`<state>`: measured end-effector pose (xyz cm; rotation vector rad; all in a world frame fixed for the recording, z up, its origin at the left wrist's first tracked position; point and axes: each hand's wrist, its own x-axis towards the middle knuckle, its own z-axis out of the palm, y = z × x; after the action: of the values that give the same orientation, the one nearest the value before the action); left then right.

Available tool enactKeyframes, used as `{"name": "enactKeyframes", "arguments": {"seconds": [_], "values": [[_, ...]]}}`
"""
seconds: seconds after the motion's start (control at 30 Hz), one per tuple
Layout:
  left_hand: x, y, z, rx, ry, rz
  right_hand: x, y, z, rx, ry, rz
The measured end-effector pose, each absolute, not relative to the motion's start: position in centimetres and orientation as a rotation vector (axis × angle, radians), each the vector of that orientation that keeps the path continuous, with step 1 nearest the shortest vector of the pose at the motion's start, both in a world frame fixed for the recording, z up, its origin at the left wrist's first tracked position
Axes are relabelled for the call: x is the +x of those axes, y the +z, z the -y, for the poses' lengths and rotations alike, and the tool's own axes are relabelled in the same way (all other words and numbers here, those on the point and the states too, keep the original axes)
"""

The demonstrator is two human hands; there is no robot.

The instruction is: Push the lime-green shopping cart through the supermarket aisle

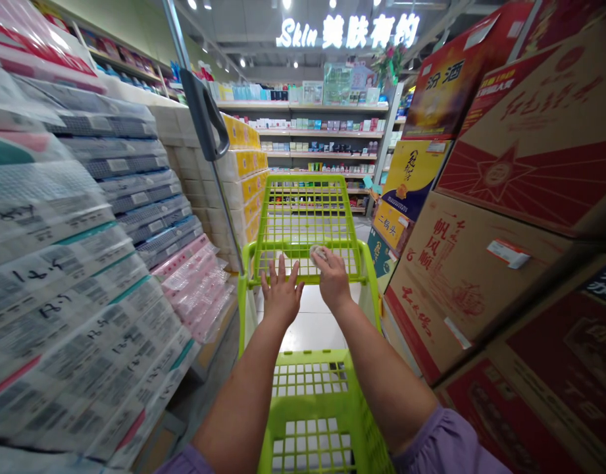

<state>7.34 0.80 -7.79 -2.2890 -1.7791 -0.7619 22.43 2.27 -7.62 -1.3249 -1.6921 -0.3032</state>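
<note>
A lime-green plastic shopping cart (307,210) stands in front of me in a store aisle, with an upper basket ahead and a lower basket (312,408) near my body. My left hand (281,291) rests flat with fingers spread on the upper basket's near rim. My right hand (332,276) is closed around a small crumpled whitish wad, perhaps a cloth or tissue (317,251), pressed against the same rim. Both forearms reach forward from purple sleeves.
Stacked packs of tissue paper (85,230) wall the left side, with yellow packs (243,164) farther on. Large cardboard liquor cartons (505,217) line the right. A grey pole with a handle (204,112) slants up at left. Cosmetics shelves (322,131) close the aisle's far end.
</note>
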Motion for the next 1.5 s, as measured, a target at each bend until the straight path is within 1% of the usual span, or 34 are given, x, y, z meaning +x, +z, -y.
{"name": "enactKeyframes", "arguments": {"seconds": [0.1,0.3,0.6,0.73,0.97,1.37,1.43,1.5], "values": [[7.4,-7.7,-0.7,-2.269,-0.745,1.788,21.8,-7.8,-2.2,-1.219,-0.312,1.830],[7.3,-7.8,-0.6,-2.258,-0.754,1.764,23.2,-7.3,-2.5,-1.343,-0.361,1.557],[7.4,-8.2,-0.9,-2.229,-0.764,1.749,20.4,-6.4,-1.0,-1.415,-0.136,1.849],[7.3,-8.3,-0.9,-2.229,-0.773,1.728,20.9,-6.4,-1.3,-1.292,-0.003,1.960],[7.5,-8.2,-0.9,-2.234,-0.768,1.762,21.0,-7.4,-1.7,-1.245,-0.113,1.951],[7.3,-8.2,-1.4,-2.251,-0.853,1.784,21.0,-8.3,-2.2,-1.124,-0.178,1.866],[7.3,-8.2,-1.5,-2.254,-0.880,1.788,21.1,-7.7,-2.9,-1.087,-0.165,1.804],[7.3,-8.2,-1.6,-2.260,-0.904,1.802,21.2,-6.1,-4.1,-1.040,-0.174,1.717]]}}
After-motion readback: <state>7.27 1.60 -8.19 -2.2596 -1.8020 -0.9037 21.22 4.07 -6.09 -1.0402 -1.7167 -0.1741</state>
